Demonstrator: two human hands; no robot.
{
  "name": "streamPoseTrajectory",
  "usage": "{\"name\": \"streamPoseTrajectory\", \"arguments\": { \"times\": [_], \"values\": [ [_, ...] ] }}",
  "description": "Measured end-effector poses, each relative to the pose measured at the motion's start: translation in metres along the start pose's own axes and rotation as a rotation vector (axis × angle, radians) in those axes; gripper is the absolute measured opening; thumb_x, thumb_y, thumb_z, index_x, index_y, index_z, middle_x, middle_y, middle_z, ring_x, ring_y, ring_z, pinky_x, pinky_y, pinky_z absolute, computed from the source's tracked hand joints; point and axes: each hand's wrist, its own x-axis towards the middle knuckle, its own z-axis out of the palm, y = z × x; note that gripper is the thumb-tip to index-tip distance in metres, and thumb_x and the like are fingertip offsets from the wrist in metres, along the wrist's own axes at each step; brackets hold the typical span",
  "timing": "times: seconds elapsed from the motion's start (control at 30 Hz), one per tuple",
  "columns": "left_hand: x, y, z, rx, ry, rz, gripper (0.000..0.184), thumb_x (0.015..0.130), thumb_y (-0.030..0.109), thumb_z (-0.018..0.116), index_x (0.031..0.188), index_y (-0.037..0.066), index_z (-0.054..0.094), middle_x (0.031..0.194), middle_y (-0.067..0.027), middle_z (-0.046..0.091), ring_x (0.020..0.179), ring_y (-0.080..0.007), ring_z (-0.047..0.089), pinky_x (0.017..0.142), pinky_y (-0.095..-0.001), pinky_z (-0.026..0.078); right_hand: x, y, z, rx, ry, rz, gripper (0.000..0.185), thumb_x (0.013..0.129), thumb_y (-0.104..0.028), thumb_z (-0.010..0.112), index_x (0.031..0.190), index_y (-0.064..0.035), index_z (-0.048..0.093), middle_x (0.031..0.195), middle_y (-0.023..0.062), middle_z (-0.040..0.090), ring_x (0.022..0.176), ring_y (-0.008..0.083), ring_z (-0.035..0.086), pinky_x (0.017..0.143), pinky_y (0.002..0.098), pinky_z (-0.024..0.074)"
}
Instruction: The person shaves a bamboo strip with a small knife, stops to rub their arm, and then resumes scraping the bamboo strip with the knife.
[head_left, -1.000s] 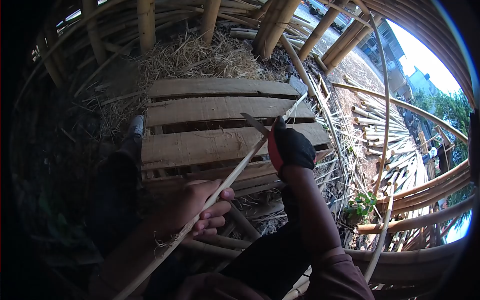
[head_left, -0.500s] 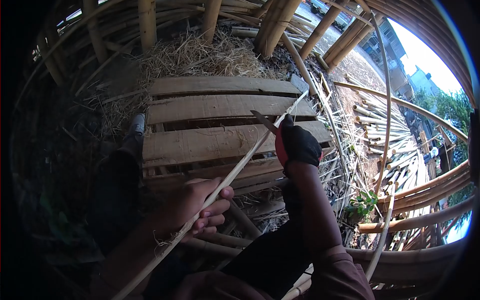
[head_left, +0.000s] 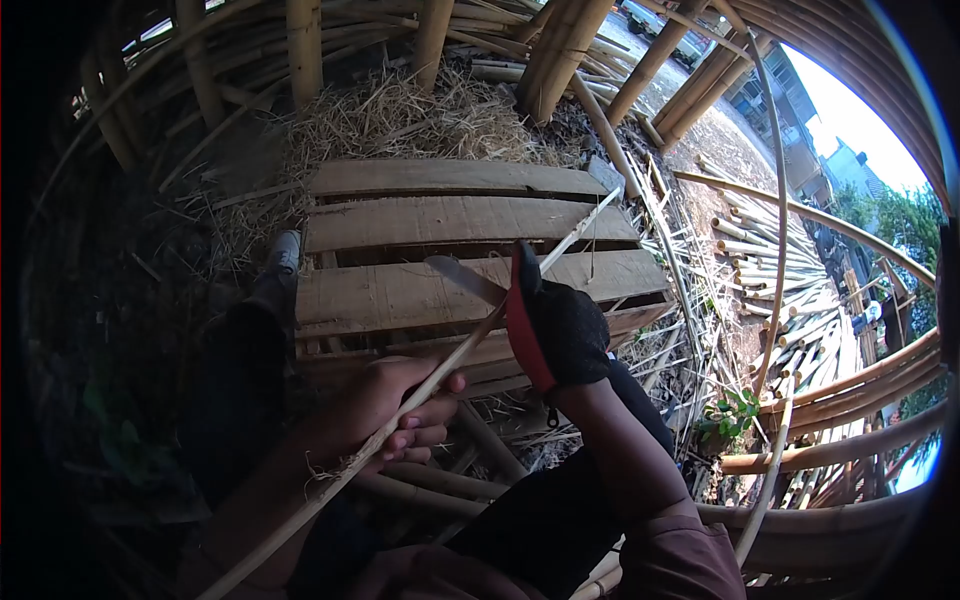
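Head view, monitored from my remote station: I find both of the person's hands occupied. The left hand (head_left: pixel 388 390), bare, is closed around a pale bamboo strip (head_left: pixel 447 367), with the fingertips curled over its right side. The strip lies diagonally, from the lower left edge of the view, through the left hand and past the right hand (head_left: pixel 560 330), to a tip above the far right corner of a slatted wooden platform (head_left: pixel 450 222). I note loose fibres (head_left: pixel 325 470) fraying from it below the left hand.

The right hand wears a black-and-red glove (head_left: pixel 580 335) and is wrapped around a knife (head_left: pixel 465 280); the handle is hidden in the grip. The blade points to the upper left and meets the strip just beside the glove. I cannot tell how deep the edge sits. The thumb is raised, near the strip.

Beyond the platform I record a heap of straw-like shavings (head_left: pixel 420 125) and upright bamboo posts (head_left: pixel 305 50). A shoe (head_left: pixel 287 252) stands just beside the platform's left end. To the right, well apart from the hands, I observe a pile of cut bamboo poles (head_left: pixel 765 255) and a small green plant (head_left: pixel 728 413).
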Motion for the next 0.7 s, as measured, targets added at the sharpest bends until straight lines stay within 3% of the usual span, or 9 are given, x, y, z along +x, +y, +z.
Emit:
{"name": "streamPoseTrajectory", "arguments": {
  "times": [0.07, 0.1, 0.17, 0.2, 0.4, 0.47, 0.57, 0.63, 0.7],
  "values": [
    [0.001, -0.003, 0.001, 0.019, 0.008, 0.006, 0.034, 0.105, 0.036, 0.033, 0.1, 0.007, 0.049, 0.053, 0.0061, 0.034, 0.037, -0.0036, 0.032, 0.033, -0.0186, 0.03, 0.009, 0.012, 0.004, 0.459, 0.461, 0.11, 0.049, 0.101, -0.05, 0.041, 0.12, -0.0132, 0.067, 0.074, 0.0168, 0.069, 0.075, 0.0332, 0.071, 0.072, 0.0425, 0.0531],
    [0.002, -0.005, 0.002, 0.034, 0.013, 0.009, 0.036, 0.104, 0.036, 0.033, 0.103, 0.004, 0.05, 0.055, 0.0052, 0.035, 0.038, -0.0042, 0.033, 0.034, -0.0198, 0.031, 0.016, 0.019, 0.014, 0.457, 0.473, 0.107, 0.049, 0.101, -0.05, 0.041, 0.12, -0.0132, 0.067, 0.074, 0.0168, 0.069, 0.075, 0.0332, 0.071, 0.072, 0.0425, 0.0531],
    [0.003, -0.005, 0.0, 0.034, -0.024, 0.029, 0.039, 0.104, 0.037, 0.033, 0.106, 0.002, 0.051, 0.057, 0.0048, 0.037, 0.04, -0.004, 0.035, 0.035, -0.0193, 0.032, 0.027, 0.035, 0.033, 0.352, 0.53, -0.155, 0.057, 0.096, -0.032, 0.054, 0.149, -0.0244, 0.035, 0.086, 0.0092, 0.072, 0.072, 0.0304, 0.071, 0.059, 0.0414, 0.0539],
    [0.004, -0.005, -0.002, 0.029, -0.04, 0.034, 0.04, 0.104, 0.036, 0.032, 0.108, 0.001, 0.051, 0.058, 0.0045, 0.037, 0.041, -0.0038, 0.037, 0.035, -0.0195, 0.033, 0.016, 0.017, 0.016, 0.577, 0.445, -0.063, 0.045, 0.099, -0.05, 0.049, 0.101, -0.0122, 0.074, 0.07, 0.0122, 0.07, 0.074, 0.0304, 0.071, 0.07, 0.0395, 0.0525],
    [0.002, -0.006, 0.001, -0.001, -0.048, 0.062, 0.048, 0.104, 0.037, 0.03, 0.112, -0.005, 0.053, 0.062, 0.0008, 0.045, 0.045, -0.008, 0.049, 0.037, -0.0207, 0.043, 0.03, 0.021, 0.038, 0.23, 0.696, -0.144, 0.047, 0.096, -0.05, 0.053, 0.081, -0.0113, 0.076, 0.062, 0.0155, 0.065, 0.063, 0.0344, 0.067, 0.063, 0.041, 0.0513],
    [0.004, -0.007, -0.008, -0.049, -0.091, 0.058, 0.051, 0.103, 0.037, 0.027, 0.109, -0.005, 0.056, 0.065, -0.0047, 0.052, 0.05, -0.0158, 0.062, 0.042, -0.0244, 0.055, 0.035, 0.025, 0.032, 0.376, 0.657, -0.034, 0.049, 0.096, -0.052, 0.052, 0.082, -0.0116, 0.076, 0.063, 0.0157, 0.065, 0.063, 0.0354, 0.067, 0.064, 0.0419, 0.0514],
    [-0.004, -0.007, -0.004, -0.098, -0.085, -0.027, 0.05, 0.103, 0.039, 0.027, 0.11, -0.003, 0.054, 0.065, -0.0049, 0.051, 0.048, -0.0171, 0.061, 0.037, -0.0232, 0.051, 0.044, 0.034, 0.017, 0.454, 0.556, 0.101, 0.057, 0.094, -0.062, 0.045, 0.095, -0.0145, 0.076, 0.072, 0.0159, 0.069, 0.07, 0.0367, 0.068, 0.07, 0.0439, 0.0517],
    [-0.004, -0.006, -0.01, -0.091, -0.117, -0.026, 0.047, 0.105, 0.038, 0.026, 0.113, -0.001, 0.05, 0.061, -0.0024, 0.047, 0.041, -0.0131, 0.055, 0.034, -0.0218, 0.048, 0.059, 0.038, 0.018, 0.291, 0.331, 0.168, 0.04, 0.099, -0.047, 0.045, 0.131, -0.0277, 0.058, 0.076, 0.0091, 0.07, 0.073, 0.0328, 0.069, 0.065, 0.0443, 0.0523],
    [-0.002, -0.005, -0.017, -0.257, -0.164, -0.054, 0.043, 0.106, 0.037, 0.025, 0.115, 0.0, 0.046, 0.056, 0.0008, 0.041, 0.034, -0.0068, 0.044, 0.029, -0.0189, 0.039, 0.058, 0.038, 0.011, 0.3, 0.29, 0.201, 0.053, 0.098, -0.06, 0.035, 0.113, -0.0231, 0.07, 0.08, 0.013, 0.071, 0.078, 0.0357, 0.069, 0.072, 0.0469, 0.0518]
  ]
}}
